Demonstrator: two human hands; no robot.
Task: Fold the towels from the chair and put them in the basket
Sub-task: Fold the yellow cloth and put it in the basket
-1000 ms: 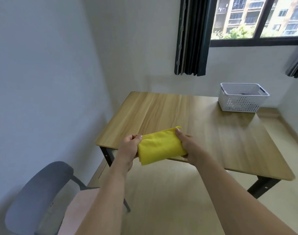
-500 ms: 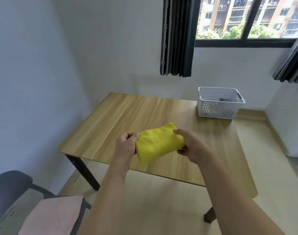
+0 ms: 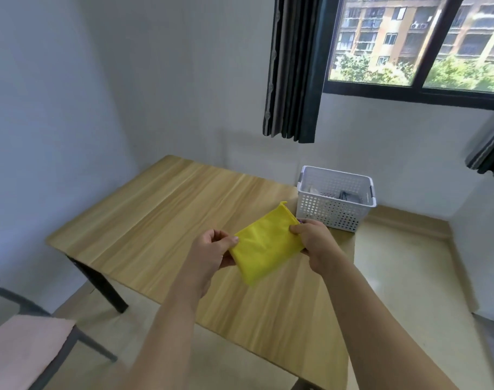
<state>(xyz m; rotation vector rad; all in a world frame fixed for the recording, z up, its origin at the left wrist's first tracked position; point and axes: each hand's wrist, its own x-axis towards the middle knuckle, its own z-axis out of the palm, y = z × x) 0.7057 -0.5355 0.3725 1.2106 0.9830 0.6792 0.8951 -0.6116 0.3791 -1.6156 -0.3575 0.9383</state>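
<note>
From the head camera, I am holding the yellow towel (image 3: 265, 250) in the air above the wooden table (image 3: 155, 220), with one hand at each end, so that the folds are not opening while I am carrying it. My left hand (image 3: 212, 253) is pinching the left edge, the thumb on top and the other fingers curled under the cloth; my right hand (image 3: 313, 237) is gripping the right edge in the same way, thumb above and fingers below. I think I am keeping both ends tight because a folded cloth is falling apart easily when only one side is supported. The towel is looking like a flat, tidy rectangle, tilted with its far corner pointing toward the white basket (image 3: 336, 212), which is standing near the far right corner of the table, just beyond my right hand. Inside the basket something grey is lying already, but I cannot tell exactly what. At the lower left, a pink towel (image 3: 23, 350) is waiting on the chair (image 3: 68, 344), so in my judgement the task is not finished yet.
</note>
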